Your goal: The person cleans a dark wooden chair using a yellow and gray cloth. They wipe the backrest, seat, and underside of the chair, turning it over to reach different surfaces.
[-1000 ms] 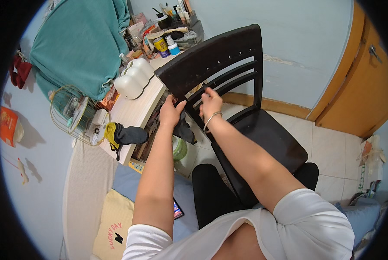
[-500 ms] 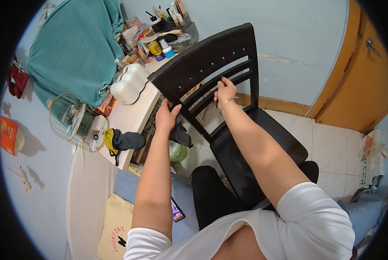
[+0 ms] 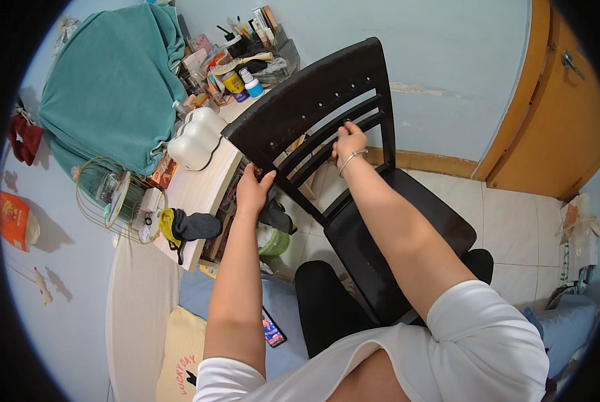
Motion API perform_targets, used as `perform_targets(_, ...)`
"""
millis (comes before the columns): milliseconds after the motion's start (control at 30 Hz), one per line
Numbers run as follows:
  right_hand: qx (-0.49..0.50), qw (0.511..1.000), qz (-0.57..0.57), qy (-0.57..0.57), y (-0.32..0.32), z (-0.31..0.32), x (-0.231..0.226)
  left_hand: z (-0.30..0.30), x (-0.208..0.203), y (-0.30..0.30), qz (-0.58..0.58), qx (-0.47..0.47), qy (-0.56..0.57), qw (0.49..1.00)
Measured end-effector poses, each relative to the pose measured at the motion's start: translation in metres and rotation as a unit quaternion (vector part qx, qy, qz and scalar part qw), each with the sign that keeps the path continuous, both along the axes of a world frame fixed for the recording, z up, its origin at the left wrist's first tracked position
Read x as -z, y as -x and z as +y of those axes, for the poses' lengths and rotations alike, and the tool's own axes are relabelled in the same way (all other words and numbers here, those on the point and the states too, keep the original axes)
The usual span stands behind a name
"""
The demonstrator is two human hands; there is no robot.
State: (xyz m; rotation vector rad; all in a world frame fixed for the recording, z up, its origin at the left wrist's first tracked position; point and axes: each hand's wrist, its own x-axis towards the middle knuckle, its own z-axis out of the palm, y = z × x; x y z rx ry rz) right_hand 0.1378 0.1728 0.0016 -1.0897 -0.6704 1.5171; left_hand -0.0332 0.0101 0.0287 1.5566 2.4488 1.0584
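Observation:
A dark brown wooden chair (image 3: 307, 100) with a slatted back stands in front of me, its seat toward my knees. My left hand (image 3: 253, 191) is at the left post of the chair back, thumb in front and fingers partly hidden. Just below it hangs a dark grey cloth (image 3: 277, 216), partly behind my hand; I cannot tell whether my fingers touch it. My right hand (image 3: 350, 142), with a bangle (image 3: 352, 159) on the wrist, is at the slats. Its fingers are curled and pinched; what is in them, if anything, is too small to make out.
At left, a pale desk (image 3: 209, 191) carries a yellow-and-grey cloth item (image 3: 189, 226), a white rounded case (image 3: 196, 141), a wire cage (image 3: 115, 197) and cosmetics. A teal cloth (image 3: 112, 87) drapes behind. A phone (image 3: 272, 328) lies beside my leg. A wooden door (image 3: 558, 114) is at right.
My left hand has shifted slightly down along the chair post. My right hand stays at the slats, its fingers a little changed. The view has moved slightly.

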Motion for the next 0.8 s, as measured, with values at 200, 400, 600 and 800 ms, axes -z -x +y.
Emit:
perform_targets(200, -0.021, 0.999, 0.014, -0.027, 0.006, -0.004, 0.001, 0.004, 0.013, 0.020, -0.018, 0.037, -0.017, 0.999)
perform_targets(400, 0.011, 0.999, 0.039, 0.006, -0.013, 0.025, -0.002, 0.002, 0.009, 0.020, 0.000, 0.032, -0.011, 0.999)
perform_targets(600, 0.008, 0.999, -0.011, -0.044, -0.008, 0.023, 0.007, -0.006, -0.002, 0.003, -0.001, 0.033, -0.013, 0.999)
perform_targets(800, 0.064, 0.997, 0.011, -0.031, -0.028, 0.057, 0.000, -0.007, 0.000, -0.002, 0.007, 0.032, -0.025, 0.999)
